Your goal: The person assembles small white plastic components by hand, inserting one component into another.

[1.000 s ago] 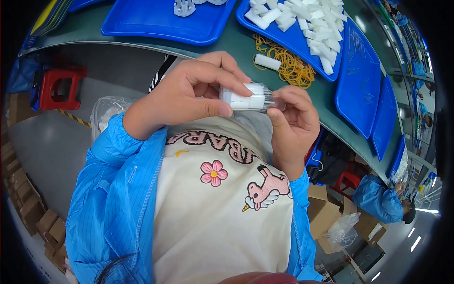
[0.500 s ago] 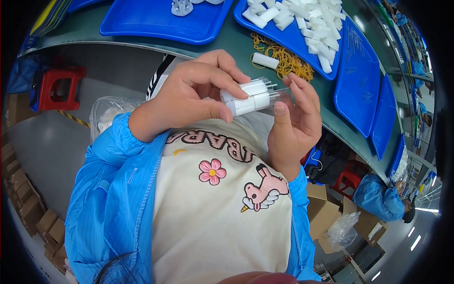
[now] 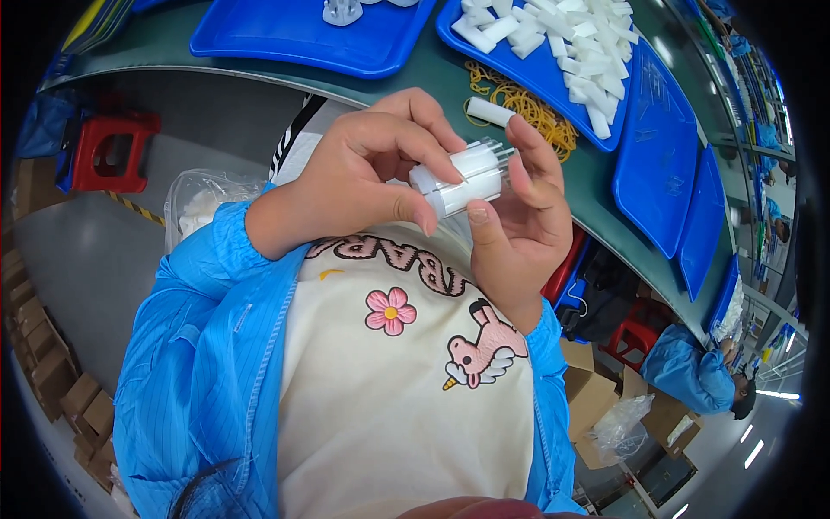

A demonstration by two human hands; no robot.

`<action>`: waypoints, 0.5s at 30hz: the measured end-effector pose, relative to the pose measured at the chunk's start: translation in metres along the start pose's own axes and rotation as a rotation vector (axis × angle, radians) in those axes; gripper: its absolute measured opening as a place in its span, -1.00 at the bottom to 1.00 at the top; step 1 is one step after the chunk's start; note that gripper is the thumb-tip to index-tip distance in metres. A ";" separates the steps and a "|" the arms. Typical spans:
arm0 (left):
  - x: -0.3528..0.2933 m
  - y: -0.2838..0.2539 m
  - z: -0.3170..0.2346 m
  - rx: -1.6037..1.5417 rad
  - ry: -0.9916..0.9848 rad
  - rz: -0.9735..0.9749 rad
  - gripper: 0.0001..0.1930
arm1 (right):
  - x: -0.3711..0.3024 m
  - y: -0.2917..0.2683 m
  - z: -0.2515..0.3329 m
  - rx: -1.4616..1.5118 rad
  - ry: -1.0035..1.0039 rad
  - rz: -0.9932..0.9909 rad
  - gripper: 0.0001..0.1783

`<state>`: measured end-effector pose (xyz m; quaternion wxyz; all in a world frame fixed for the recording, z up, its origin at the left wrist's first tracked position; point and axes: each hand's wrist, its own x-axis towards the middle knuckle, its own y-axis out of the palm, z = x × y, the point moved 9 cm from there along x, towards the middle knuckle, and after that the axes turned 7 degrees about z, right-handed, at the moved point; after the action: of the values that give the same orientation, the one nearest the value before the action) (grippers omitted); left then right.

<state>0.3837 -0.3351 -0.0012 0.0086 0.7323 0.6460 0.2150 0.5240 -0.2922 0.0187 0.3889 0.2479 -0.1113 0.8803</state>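
Observation:
A round bundle of white block pieces set among thin clear rods [image 3: 478, 171] is held in front of my chest, with a pale translucent end piece on its left side. My left hand [image 3: 354, 164] is closed round that end, thumb below and fingers over the top. At the other end, where the rod tips stick out, my right hand [image 3: 523, 233] curls its fingers round the tips. Its thumb presses against the white part from below. The rods' inner ends are hidden inside the bundle.
On the green table lie a blue tray [image 3: 596, 108] heaped with white pieces, a pile of yellow rubber bands [image 3: 545, 121] and a single white piece [image 3: 490, 112]. Another blue tray [image 3: 303, 52] holds clear parts. A red stool [image 3: 108, 156] stands left; a co-worker in blue [image 3: 692, 372] sits right.
My right hand has moved left and closed in on the rod end, its thumb now against the white part. Clear parts that stuck out toward it now sit closer to the bundle.

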 end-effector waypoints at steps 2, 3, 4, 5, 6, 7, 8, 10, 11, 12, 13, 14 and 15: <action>0.001 0.000 0.002 -0.015 -0.003 0.003 -0.53 | 0.000 0.001 0.001 0.068 0.007 -0.010 -0.54; 0.001 0.000 0.001 -0.004 0.001 0.014 -0.53 | 0.001 0.001 0.001 0.069 0.008 -0.011 -0.54; 0.002 0.000 0.001 0.008 0.004 0.026 -0.54 | 0.001 0.002 0.001 0.075 0.017 -0.004 -0.53; 0.001 0.000 0.001 0.008 0.002 0.027 -0.54 | 0.001 0.003 0.001 0.080 0.026 0.003 -0.53; 0.001 0.000 0.001 -0.001 0.002 0.029 -0.54 | 0.001 0.003 0.000 0.079 0.026 0.002 -0.53; 0.001 0.000 0.002 -0.010 0.002 0.032 -0.54 | 0.001 0.003 0.000 0.057 0.017 0.008 -0.53; 0.001 0.000 0.002 -0.011 0.002 0.035 -0.54 | 0.001 0.003 0.001 0.035 0.008 0.013 -0.53; 0.002 0.001 0.001 -0.027 0.012 0.033 -0.57 | 0.003 -0.001 0.003 0.049 0.021 0.005 -0.55; 0.003 0.002 0.002 -0.030 0.013 0.036 -0.57 | 0.003 -0.003 0.004 0.066 0.033 -0.002 -0.56; 0.003 0.002 0.004 -0.098 -0.007 0.025 -0.58 | 0.002 -0.007 0.005 0.063 0.032 -0.001 -0.56; 0.003 0.002 0.007 -0.166 -0.028 0.014 -0.59 | 0.000 -0.012 0.008 -0.001 0.006 0.001 -0.58; 0.003 0.003 0.007 -0.167 -0.025 0.015 -0.59 | -0.001 -0.017 0.012 -0.065 -0.021 0.004 -0.60; 0.003 0.005 0.011 -0.251 -0.050 0.034 -0.60 | -0.001 -0.020 0.014 -0.067 -0.021 0.001 -0.60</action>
<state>0.3924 -0.3300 -0.0083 0.1126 0.7414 0.6012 0.2760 0.5448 -0.2849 0.0300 0.3953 0.2440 -0.1447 0.8737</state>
